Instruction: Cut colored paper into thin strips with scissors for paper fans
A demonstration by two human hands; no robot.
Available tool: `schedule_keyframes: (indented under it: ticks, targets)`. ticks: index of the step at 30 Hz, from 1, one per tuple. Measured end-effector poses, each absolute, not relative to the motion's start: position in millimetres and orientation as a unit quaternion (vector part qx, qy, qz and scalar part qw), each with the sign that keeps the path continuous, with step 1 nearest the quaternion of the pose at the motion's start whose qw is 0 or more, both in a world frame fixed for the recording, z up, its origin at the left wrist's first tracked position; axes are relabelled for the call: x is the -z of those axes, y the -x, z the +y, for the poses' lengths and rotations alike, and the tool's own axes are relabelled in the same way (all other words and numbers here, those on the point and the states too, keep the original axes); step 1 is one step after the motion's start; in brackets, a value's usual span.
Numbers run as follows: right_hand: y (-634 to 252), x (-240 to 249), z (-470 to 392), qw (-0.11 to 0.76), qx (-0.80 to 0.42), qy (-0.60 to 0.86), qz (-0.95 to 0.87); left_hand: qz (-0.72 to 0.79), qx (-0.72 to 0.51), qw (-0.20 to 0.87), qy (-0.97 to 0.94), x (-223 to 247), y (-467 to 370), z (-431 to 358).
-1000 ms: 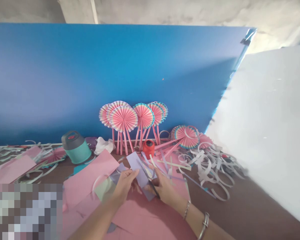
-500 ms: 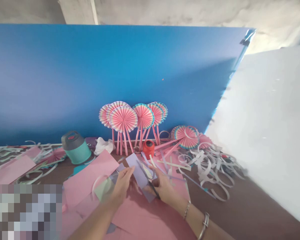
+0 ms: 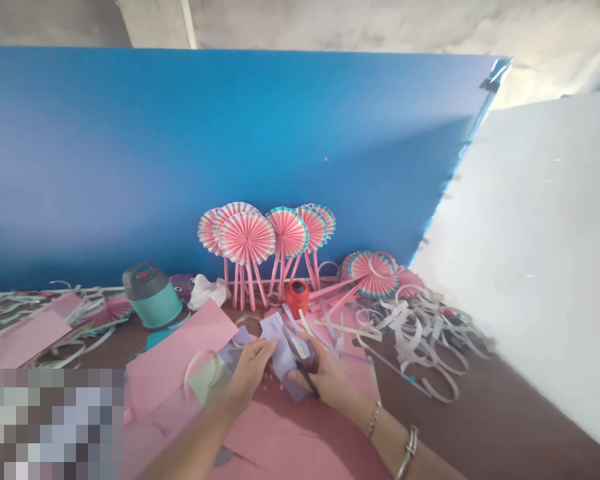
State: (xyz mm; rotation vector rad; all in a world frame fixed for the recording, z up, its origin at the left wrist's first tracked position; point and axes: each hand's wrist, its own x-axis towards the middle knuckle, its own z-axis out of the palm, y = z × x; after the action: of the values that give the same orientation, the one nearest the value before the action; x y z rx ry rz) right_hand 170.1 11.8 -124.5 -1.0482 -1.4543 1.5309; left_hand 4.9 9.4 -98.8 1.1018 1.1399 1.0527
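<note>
Fingers of my left hand [image 3: 253, 363] pinch the left edge of a small purple paper piece [image 3: 283, 360] over the pink sheets [image 3: 280, 433]. In my right hand [image 3: 325, 373] is a pair of dark scissors [image 3: 307, 379], its blades pointing up and left across the purple paper. Whether the blades are parted is hard to tell. Thin purple and cream strips [image 3: 340, 327] lie just beyond my right hand, near a red spool [image 3: 297, 298].
Pink pleated paper fans [image 3: 247, 239] on sticks stand before the blue panel [image 3: 280, 133]. A teal container [image 3: 155, 303] and crumpled white material [image 3: 209, 292] are at left. Curled white strips [image 3: 420, 333] heap at right, beside more fans [image 3: 375, 275].
My left hand has shifted slightly right with the purple paper, which now looks more bent. The scissors have tilted a little more upright; my right hand stays nearly in place.
</note>
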Motion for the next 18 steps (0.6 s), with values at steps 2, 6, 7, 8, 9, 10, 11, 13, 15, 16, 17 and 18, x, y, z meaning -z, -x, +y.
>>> schedule_keyframes:
  ticks: [2,6,7,8,9,10,11,13,15,16,17,18]
  targets:
    - [-169.9,119.0,11.1,0.388,-0.613,0.405,-0.557,0.492,-0.442,0.561,-0.497,99.3,-4.9,10.0]
    - [-168.6,106.4,8.3,0.390,-0.627,0.397,-0.545,0.504,-0.432,0.542,-0.516,100.4,-4.8,10.8]
    - [-168.0,104.5,7.8,0.392,-0.632,0.392,-0.541,0.508,-0.431,0.538,-0.516,100.4,-4.7,10.9]
    - [-167.4,103.4,7.4,0.394,-0.638,0.387,-0.536,0.512,-0.430,0.533,-0.518,100.2,-4.6,10.9]
    - [-166.7,102.8,7.2,0.397,-0.645,0.381,-0.531,0.514,-0.428,0.529,-0.522,99.8,-4.5,11.0]
    - [-166.1,102.7,7.1,0.400,-0.649,0.377,-0.526,0.515,-0.425,0.526,-0.526,99.4,-4.5,11.2]
    - [-165.5,102.9,7.1,0.403,-0.651,0.373,-0.523,0.515,-0.421,0.525,-0.530,99.1,-4.5,11.3]
    - [-164.8,103.4,7.4,0.409,-0.651,0.366,-0.524,0.513,-0.417,0.526,-0.534,98.6,-4.7,11.6]
    - [-164.6,103.7,7.6,0.413,-0.647,0.363,-0.529,0.513,-0.417,0.525,-0.536,98.6,-5.0,11.5]
    - [-164.6,103.7,7.7,0.414,-0.645,0.362,-0.530,0.514,-0.418,0.522,-0.537,98.8,-5.1,11.4]
    - [-164.6,103.4,7.7,0.415,-0.645,0.359,-0.531,0.517,-0.416,0.520,-0.538,99.0,-5.2,11.1]
    - [-164.6,103.0,7.7,0.418,-0.646,0.356,-0.531,0.520,-0.415,0.518,-0.538,99.2,-5.2,10.9]
